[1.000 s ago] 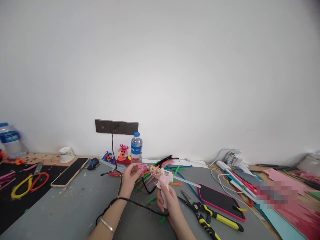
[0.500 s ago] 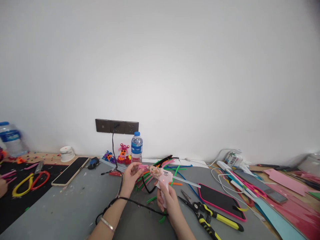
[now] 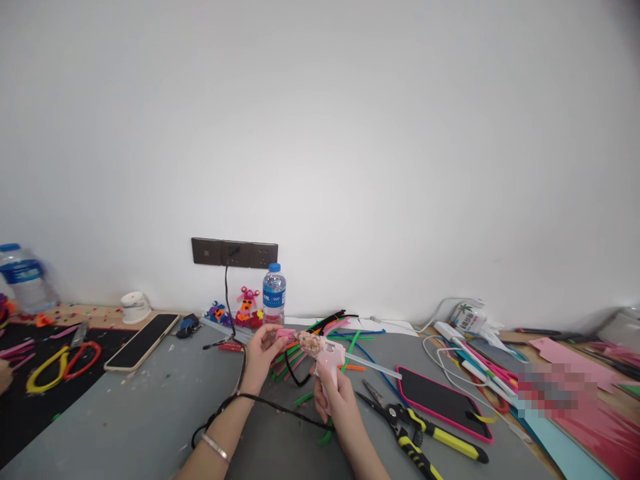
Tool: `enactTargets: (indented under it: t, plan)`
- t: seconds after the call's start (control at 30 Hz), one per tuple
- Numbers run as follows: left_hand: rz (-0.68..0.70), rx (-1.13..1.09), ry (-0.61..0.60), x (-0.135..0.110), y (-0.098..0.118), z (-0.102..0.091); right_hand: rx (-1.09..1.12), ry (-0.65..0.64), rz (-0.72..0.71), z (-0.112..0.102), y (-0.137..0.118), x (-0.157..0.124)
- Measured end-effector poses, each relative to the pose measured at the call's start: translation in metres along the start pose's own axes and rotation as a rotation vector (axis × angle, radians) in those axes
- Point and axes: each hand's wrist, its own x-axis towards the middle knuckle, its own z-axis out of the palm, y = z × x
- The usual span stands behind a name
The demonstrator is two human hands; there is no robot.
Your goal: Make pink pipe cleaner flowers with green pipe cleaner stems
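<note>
Between the fingertips of my left hand (image 3: 264,355) is a pink fuzzy piece (image 3: 285,335), seemingly pipe cleaner. My right hand (image 3: 336,393) grips the handle of a pale pink glue gun (image 3: 332,352), its nozzle end pointing left at the pink piece. Mottled, crusty material covers the front of the gun. I cannot tell whether the tip touches the piece. A translucent glue stick (image 3: 375,364) juts from the gun's rear. The black cord (image 3: 280,408) loops across my left forearm. Behind both hands lies a bundle of coloured pipe cleaners (image 3: 345,325).
Yellow-handled pliers (image 3: 400,417) and a pink-cased phone (image 3: 443,403) lie right of my hands. A water bottle (image 3: 274,297) and small fuzzy figures (image 3: 247,307) stand by the wall. Scissors (image 3: 65,363), another phone (image 3: 143,341) and part of another person's hand (image 3: 5,377) are left.
</note>
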Motion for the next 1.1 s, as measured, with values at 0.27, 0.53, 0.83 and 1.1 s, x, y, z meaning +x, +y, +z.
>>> enactTargets:
  t: [0.27,0.53,0.83,1.1]
  plan:
    - [0.032,0.014,-0.011,0.003,-0.003,-0.001,-0.021,0.025,-0.028,-0.002,0.01,0.002]
    - [0.068,0.046,-0.039,0.002,-0.004,-0.001,-0.022,-0.021,-0.002,-0.003,0.0,0.001]
    - [0.095,0.055,-0.02,0.003,-0.003,-0.001,-0.051,0.058,-0.015,-0.002,0.004,0.001]
    - [0.076,0.038,0.019,0.001,0.001,-0.002,0.043,0.064,-0.06,-0.007,0.005,0.003]
